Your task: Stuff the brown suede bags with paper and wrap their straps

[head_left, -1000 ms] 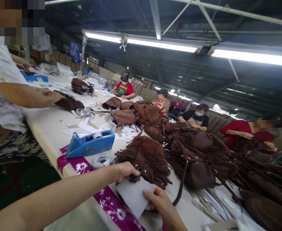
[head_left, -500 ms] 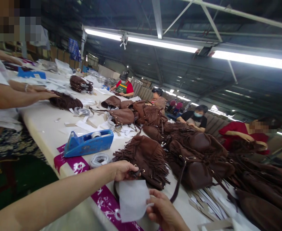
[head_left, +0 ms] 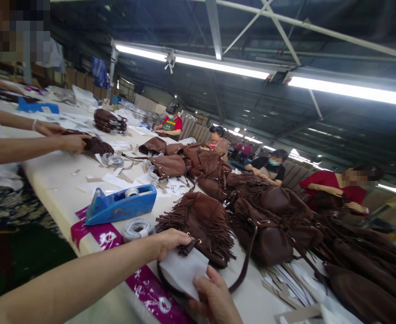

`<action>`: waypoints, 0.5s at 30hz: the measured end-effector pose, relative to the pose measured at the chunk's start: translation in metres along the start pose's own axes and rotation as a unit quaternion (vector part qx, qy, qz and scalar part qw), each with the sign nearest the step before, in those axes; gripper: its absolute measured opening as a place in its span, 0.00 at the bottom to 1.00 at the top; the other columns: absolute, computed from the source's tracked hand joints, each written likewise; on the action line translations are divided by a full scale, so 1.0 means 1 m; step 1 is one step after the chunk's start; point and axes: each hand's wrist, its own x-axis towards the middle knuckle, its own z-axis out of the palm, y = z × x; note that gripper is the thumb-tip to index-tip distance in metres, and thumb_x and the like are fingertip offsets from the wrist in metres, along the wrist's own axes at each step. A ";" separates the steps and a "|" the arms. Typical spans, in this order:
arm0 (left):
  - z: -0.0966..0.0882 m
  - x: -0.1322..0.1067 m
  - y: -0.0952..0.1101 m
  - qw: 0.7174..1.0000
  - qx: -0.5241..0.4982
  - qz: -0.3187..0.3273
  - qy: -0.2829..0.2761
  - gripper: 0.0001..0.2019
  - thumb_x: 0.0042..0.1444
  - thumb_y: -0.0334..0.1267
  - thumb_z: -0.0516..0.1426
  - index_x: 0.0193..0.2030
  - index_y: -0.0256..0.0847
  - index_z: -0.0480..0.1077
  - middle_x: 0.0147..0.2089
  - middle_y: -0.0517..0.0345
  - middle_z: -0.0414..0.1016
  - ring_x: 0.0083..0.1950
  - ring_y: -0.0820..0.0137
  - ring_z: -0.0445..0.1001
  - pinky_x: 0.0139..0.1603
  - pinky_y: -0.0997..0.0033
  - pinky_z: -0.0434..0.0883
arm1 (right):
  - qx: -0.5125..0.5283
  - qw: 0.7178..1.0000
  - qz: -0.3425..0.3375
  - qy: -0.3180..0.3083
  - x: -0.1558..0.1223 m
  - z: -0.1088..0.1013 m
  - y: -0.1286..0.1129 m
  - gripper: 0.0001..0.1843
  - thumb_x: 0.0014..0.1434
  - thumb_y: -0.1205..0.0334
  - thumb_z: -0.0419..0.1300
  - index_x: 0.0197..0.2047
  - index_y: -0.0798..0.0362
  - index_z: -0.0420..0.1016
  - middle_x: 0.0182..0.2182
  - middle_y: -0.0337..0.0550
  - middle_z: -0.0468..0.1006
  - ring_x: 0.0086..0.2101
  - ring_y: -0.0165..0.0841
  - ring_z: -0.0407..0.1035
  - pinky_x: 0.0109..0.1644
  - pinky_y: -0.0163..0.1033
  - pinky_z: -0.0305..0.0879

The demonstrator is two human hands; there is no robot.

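A brown fringed suede bag (head_left: 201, 222) lies on the white table (head_left: 63, 184) in front of me. My left hand (head_left: 169, 242) is closed on the bag's near edge, by a small brown tab. My right hand (head_left: 213, 297) pinches a white sheet of paper (head_left: 182, 270) that lies against the bag's strap (head_left: 245, 265). A roll of white tape (head_left: 137, 228) sits just left of my left hand.
A blue tape dispenser (head_left: 120, 204) stands on the table beside a magenta strip (head_left: 144, 288). Several more brown bags (head_left: 272, 225) are piled to the right. A person at the left presses both hands on another bag (head_left: 96, 145). Other workers sit along the far side.
The white paper has been brought back up against the bag's edge under my left hand. The person at the left has drawn their hands along their bag. My view shifted slightly.
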 end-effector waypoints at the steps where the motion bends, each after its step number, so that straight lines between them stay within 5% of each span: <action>1: 0.000 -0.001 0.000 1.000 0.004 0.014 0.007 0.17 0.38 0.42 0.69 0.36 0.38 0.76 0.29 0.59 0.77 0.28 0.68 0.71 0.30 0.70 0.68 | -0.004 1.000 0.003 -0.017 0.002 0.001 -0.001 0.26 0.37 0.57 0.70 0.42 0.53 0.72 0.23 0.35 0.78 0.21 0.29 0.71 0.21 0.30 0.65; 5: 0.002 -0.001 -0.003 0.997 0.031 0.064 0.039 0.11 0.38 0.33 0.67 0.32 0.35 0.77 0.27 0.60 0.75 0.28 0.72 0.68 0.28 0.74 0.64 | 0.008 0.999 0.008 -0.037 0.007 -0.003 -0.010 0.29 0.37 0.46 0.72 0.39 0.55 0.75 0.24 0.39 0.79 0.24 0.33 0.73 0.25 0.34 0.67; 9: 0.004 0.000 -0.011 0.991 0.055 0.093 0.078 0.08 0.39 0.26 0.63 0.30 0.35 0.74 0.24 0.63 0.71 0.27 0.73 0.66 0.27 0.76 0.61 | 0.000 0.998 -0.037 -0.041 0.016 -0.005 -0.013 0.25 0.33 0.46 0.74 0.30 0.55 0.76 0.22 0.40 0.79 0.27 0.38 0.74 0.30 0.38 0.69; 15: -0.002 -0.002 -0.016 0.991 0.067 0.045 0.107 0.14 0.43 0.24 0.57 0.38 0.39 0.68 0.25 0.65 0.69 0.27 0.70 0.68 0.27 0.75 0.64 | 0.030 0.996 -0.074 -0.051 0.024 -0.007 0.003 0.21 0.38 0.49 0.72 0.32 0.53 0.78 0.26 0.40 0.81 0.33 0.41 0.74 0.37 0.41 0.69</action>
